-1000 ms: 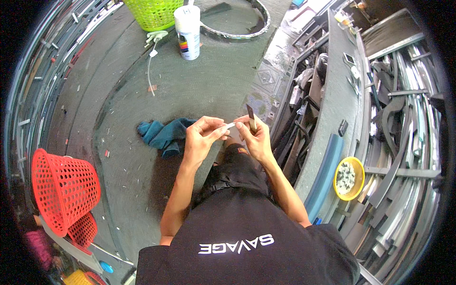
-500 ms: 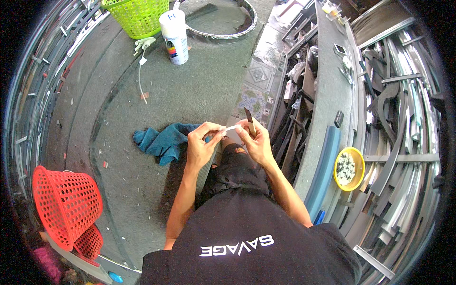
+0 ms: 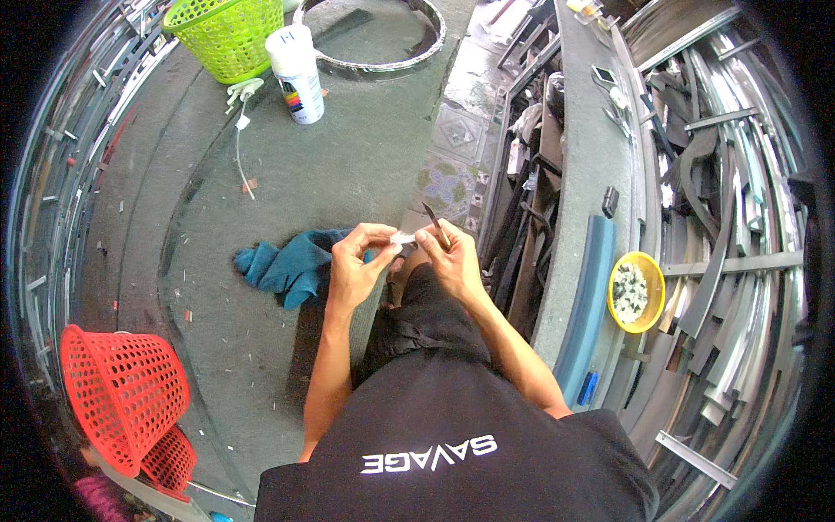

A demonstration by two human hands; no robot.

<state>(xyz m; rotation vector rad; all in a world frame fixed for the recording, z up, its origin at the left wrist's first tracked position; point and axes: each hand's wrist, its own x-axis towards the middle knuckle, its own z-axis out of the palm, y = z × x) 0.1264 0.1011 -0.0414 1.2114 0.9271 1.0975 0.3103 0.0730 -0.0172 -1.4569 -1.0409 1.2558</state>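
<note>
A small white piece [image 3: 403, 237] is pinched between the fingertips of my two hands, over my lap. My left hand [image 3: 352, 265] is closed on one end of it with thumb and forefinger. At the other end is the thumb of my right hand [image 3: 454, 264], which also keeps a small dark-bladed knife [image 3: 435, 224] tucked in its fingers, blade pointing up and away. Its handle is mostly hidden in the hand. A crumpled teal cloth [image 3: 291, 265] lies on the grey surface just left of my left hand.
Left stand red perforated baskets [image 3: 126, 391]; far off are a green basket [image 3: 230, 39], a white spray can [image 3: 296, 78] and a round metal ring [image 3: 426, 56]. On the right bench [image 3: 578, 157] lies a blue-grey strip [image 3: 584, 304]; beside it sits a yellow bowl [image 3: 658, 296] of white bits.
Both hands stay together at the white piece. The knife in my right hand has tilted and now leans further left. The view has shifted slightly.
</note>
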